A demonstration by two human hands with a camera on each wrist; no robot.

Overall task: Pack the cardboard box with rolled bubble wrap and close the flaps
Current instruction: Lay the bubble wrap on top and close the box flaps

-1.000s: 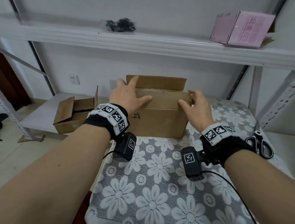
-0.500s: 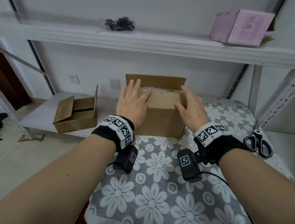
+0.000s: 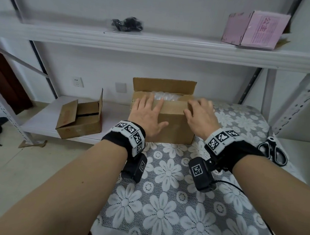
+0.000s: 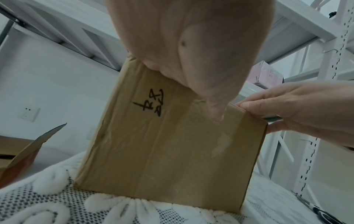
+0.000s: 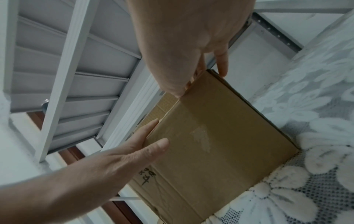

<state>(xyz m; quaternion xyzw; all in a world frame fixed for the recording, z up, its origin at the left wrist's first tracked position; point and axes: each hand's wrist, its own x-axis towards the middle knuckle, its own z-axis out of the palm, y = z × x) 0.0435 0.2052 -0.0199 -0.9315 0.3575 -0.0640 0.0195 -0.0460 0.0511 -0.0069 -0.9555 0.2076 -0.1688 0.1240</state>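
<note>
The brown cardboard box (image 3: pixel 175 130) stands on the flower-lace cloth (image 3: pixel 162 201), black handwriting on its front (image 4: pixel 153 103). Its back flap (image 3: pixel 164 85) is upright, and the near flap (image 3: pixel 171 107) lies folded over the opening. Clear bubble wrap (image 3: pixel 163 96) shows in the gap between them. My left hand (image 3: pixel 145 114) lies flat over the box's left front top edge, thumb on the front face (image 4: pixel 216 116). My right hand (image 3: pixel 200 117) drapes over the top right corner (image 5: pixel 208 72), thumb at the front edge, one finger down the right side.
Black scissors (image 3: pixel 274 151) lie on the cloth to the right. A second open cardboard box (image 3: pixel 80 119) sits on the low shelf at left. The white shelf (image 3: pixel 156 45) overhead carries a pink box (image 3: pixel 253 30) and a black bagged item (image 3: pixel 127 24). A perforated shelf post (image 3: pixel 300 102) rises at right.
The near flap, held upright by both hands a second ago, has come down over the opening. Both hands moved down and toward me with it.
</note>
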